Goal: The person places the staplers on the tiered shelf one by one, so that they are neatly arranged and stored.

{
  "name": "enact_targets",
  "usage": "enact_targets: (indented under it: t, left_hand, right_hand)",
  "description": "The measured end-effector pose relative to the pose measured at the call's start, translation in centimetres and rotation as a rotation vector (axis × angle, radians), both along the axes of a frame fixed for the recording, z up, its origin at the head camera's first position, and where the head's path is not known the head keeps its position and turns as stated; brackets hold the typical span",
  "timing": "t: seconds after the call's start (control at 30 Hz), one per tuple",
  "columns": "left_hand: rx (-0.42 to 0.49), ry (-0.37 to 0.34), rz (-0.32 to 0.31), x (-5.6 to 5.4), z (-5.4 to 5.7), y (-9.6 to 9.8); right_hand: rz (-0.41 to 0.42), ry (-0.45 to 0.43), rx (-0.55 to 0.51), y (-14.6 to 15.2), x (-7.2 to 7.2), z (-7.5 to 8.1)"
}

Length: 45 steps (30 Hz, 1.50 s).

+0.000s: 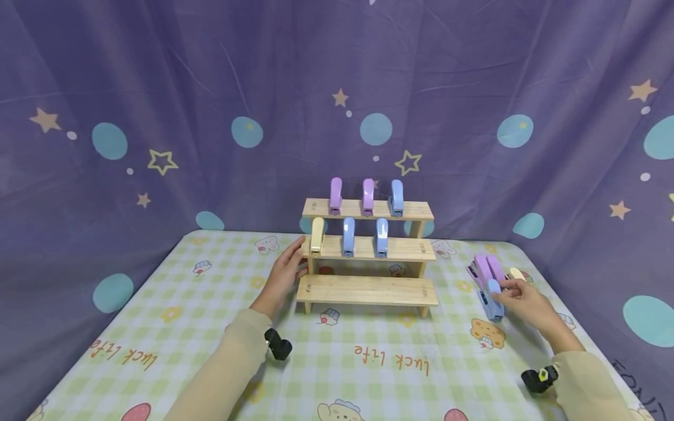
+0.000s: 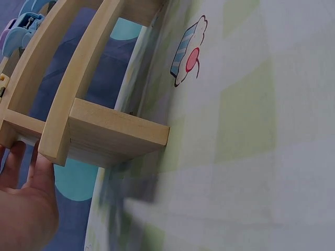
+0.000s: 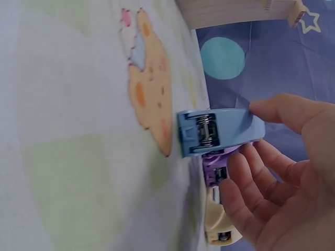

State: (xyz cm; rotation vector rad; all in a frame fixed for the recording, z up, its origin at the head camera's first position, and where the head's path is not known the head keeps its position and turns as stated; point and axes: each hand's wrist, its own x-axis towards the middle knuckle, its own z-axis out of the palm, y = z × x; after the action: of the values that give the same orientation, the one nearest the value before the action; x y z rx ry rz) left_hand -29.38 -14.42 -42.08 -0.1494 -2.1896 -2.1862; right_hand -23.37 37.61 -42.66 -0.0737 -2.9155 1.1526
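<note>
On the right of the table, my right hand pinches a light blue stapler between thumb and fingers; the right wrist view shows the thumb on its upper end. Just behind it are two purple staplers and a cream stapler, partly hidden by the hand. My left hand touches the left end of a three-step wooden rack, its fingers extended near the middle shelf. That shelf carries a cream stapler and two blue staplers. Two purple staplers and a blue stapler stand on the top shelf.
A green-and-white checked cloth with printed cartoons covers the table. Behind and beside it hangs a purple curtain with stars and blue dots. Each wrist wears a small black camera. The rack's bottom shelf is bare wood.
</note>
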Motion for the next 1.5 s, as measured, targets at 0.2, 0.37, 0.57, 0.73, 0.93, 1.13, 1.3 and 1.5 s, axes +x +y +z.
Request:
enact_targets:
  t: [0.2, 0.37, 0.57, 0.73, 0.93, 1.13, 1.3, 1.5]
  left_hand:
    - [0.002, 0.004, -0.003, 0.1, 0.1, 0.1]
    - [-0.001, 0.005, 0.000, 0.1, 0.1, 0.1]
    - [-0.012, 0.006, 0.002, 0.2, 0.2, 0.1]
    - [-0.005, 0.000, 0.001, 0.1, 0.2, 0.1]
    - [0.000, -0.004, -0.006, 0.0, 0.2, 0.0]
    - [-0.003, -0.008, -0.008, 0.0, 0.1, 0.0]
    - [0.006, -0.016, -0.008, -0.1, 0.1, 0.0]
    - [0.000, -0.001, -0.011, -0.2, 0.0, -0.1]
  right_hand:
    - [0.021, -0.068, -0.040, 0.1, 0.1, -0.4]
    - [0.044, -0.108, -0.081, 0.1, 0.1, -0.7]
    - [0.042, -0.096, -0.077, -0.1, 0.3, -0.6]
    - [0.042, -0.082, -0.075, -0.2, 0.4, -0.5]
    - [0.045, -0.051, -0.056, -0.5, 0.6, -0.4]
    - [0.056, 0.009, 0.021, -1.1, 0.6, 0.6]
    - [0.097, 0.081, 0.044, -2.1, 0.6, 2.2]
    - [0.115, 0.143, 0.035, -3.8, 0.3, 4.4]
